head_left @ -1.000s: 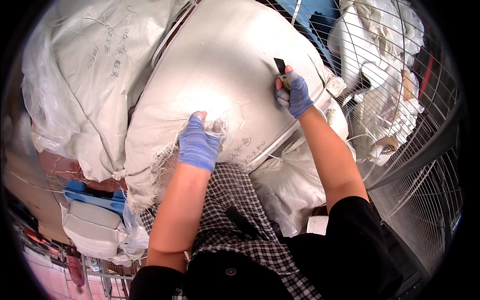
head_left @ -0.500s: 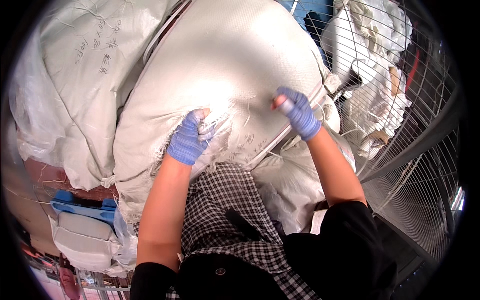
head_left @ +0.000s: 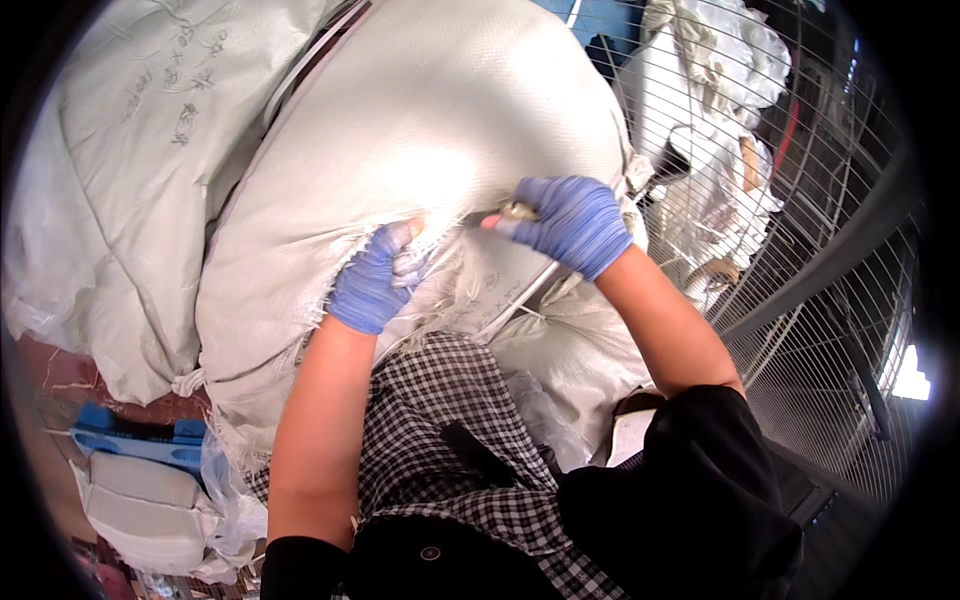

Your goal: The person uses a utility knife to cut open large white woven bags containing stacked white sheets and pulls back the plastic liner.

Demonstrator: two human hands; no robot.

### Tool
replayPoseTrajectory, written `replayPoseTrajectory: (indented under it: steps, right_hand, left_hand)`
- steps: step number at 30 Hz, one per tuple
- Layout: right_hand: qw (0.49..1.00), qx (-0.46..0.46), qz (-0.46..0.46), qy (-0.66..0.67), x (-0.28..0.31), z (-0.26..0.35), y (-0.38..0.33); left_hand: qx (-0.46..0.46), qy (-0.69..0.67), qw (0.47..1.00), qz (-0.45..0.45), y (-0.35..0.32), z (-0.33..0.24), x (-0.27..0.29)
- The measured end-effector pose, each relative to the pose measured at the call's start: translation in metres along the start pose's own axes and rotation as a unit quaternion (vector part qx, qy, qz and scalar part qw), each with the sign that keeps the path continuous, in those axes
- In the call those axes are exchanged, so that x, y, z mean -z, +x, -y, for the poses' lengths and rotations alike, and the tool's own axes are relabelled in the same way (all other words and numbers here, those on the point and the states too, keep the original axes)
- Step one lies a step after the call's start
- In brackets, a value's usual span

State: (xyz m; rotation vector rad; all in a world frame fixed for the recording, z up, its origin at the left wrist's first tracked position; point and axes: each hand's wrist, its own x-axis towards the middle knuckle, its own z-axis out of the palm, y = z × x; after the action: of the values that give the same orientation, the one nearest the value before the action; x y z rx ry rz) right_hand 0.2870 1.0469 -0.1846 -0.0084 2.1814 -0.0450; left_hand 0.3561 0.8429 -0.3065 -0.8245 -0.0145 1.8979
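A large stuffed white woven sack (head_left: 400, 110) fills the middle, its near edge frayed into loose strands. My left hand (head_left: 375, 280), in a blue knitted glove with bare or pale-wrapped fingertips, is closed on the gathered, fraying edge of the sack. Just right of it, my right hand (head_left: 575, 225), gloved the same way, is closed in a pinch above the sack. Something small and brassy, with a dark tip toward the frayed edge, shows at its fingers; blur hides its kind.
Another white sack (head_left: 120, 200) with handwriting stands at the left. A wire mesh cage (head_left: 830, 200) rises at the right, with white plastic wrapping (head_left: 735, 60) behind it. At the lower left are a blue plastic piece (head_left: 140, 438) and a white bundle (head_left: 145, 500).
My right hand has moved left and slightly down, closer to the left hand and the frayed edge. My left hand keeps its grip. The whole view has shifted a little.
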Motion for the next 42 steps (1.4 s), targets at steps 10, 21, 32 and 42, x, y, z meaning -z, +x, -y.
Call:
replayPoseTrajectory:
  steps: [10,21,32,42]
  right_hand:
    - [0.999,-0.016,0.044,-0.011,0.009,0.018,-0.012]
    - [0.995,-0.066,0.06,0.047,0.029,0.001,-0.013]
    - [0.989,-0.128,0.0,0.078,0.061,-0.088,-0.004]
    - [0.992,-0.103,-0.054,-0.056,0.057,-0.102,0.019]
  left_hand:
    - [0.006,0.043,0.998,-0.036,0.001,-0.001,-0.002]
    - [0.013,-0.034,0.999,-0.002,-0.003,0.0,0.01]
    - [0.019,-0.074,0.996,0.055,-0.003,-0.001,0.019]
    - [0.043,-0.1,0.993,0.043,-0.007,-0.002,0.02]
